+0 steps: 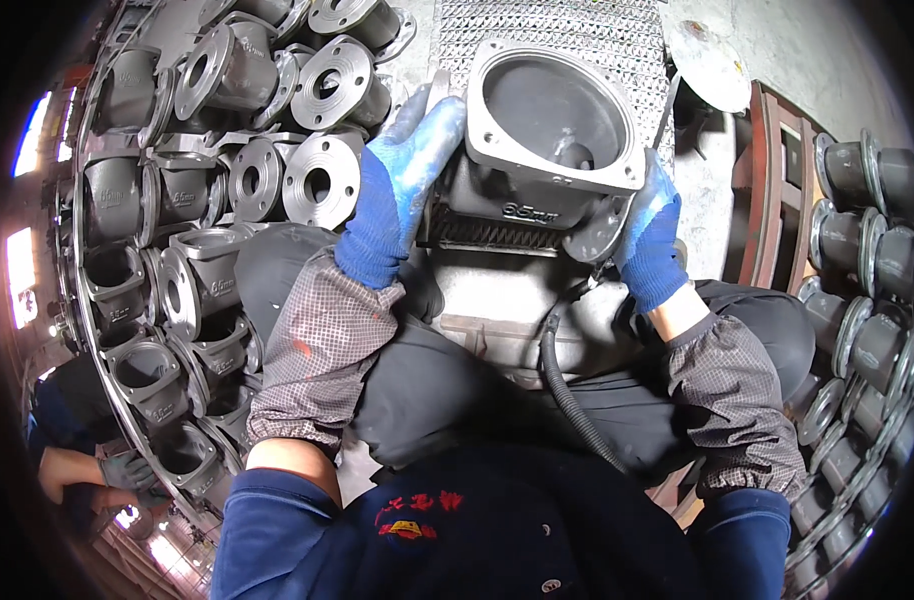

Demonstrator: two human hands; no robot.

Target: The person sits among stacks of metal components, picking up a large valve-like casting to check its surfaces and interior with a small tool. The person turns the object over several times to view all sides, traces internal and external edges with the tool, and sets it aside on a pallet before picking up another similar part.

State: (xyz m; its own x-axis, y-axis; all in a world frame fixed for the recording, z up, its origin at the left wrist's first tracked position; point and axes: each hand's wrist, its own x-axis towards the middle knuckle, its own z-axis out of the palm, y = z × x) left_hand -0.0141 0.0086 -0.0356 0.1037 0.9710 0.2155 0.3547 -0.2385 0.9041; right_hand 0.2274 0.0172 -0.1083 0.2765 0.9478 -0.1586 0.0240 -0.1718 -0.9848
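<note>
A grey cast-iron valve body [537, 195] with a wide square top flange and a round open bore is in front of me. It sits over a perforated metal work surface, its bore tilted up toward me. My left hand [414, 150], in a blue glove, grips the casting's left end flange with the fingers wrapped behind it. Against the right side, my right hand [649, 225], gloved likewise, holds the other end flange. Its fingertips are partly hidden behind the casting. Raised markings show on the casting's near wall.
Stacked flanged castings [202, 275] crowd the left side, and more castings [862, 290] are piled at the right. A black corrugated hose [562, 385] runs between my legs. Beyond my right hand stand a brownish-red metal frame [767, 190] and a pale round disc [712, 65]. A co-worker's gloved hand [127, 470] appears at lower left.
</note>
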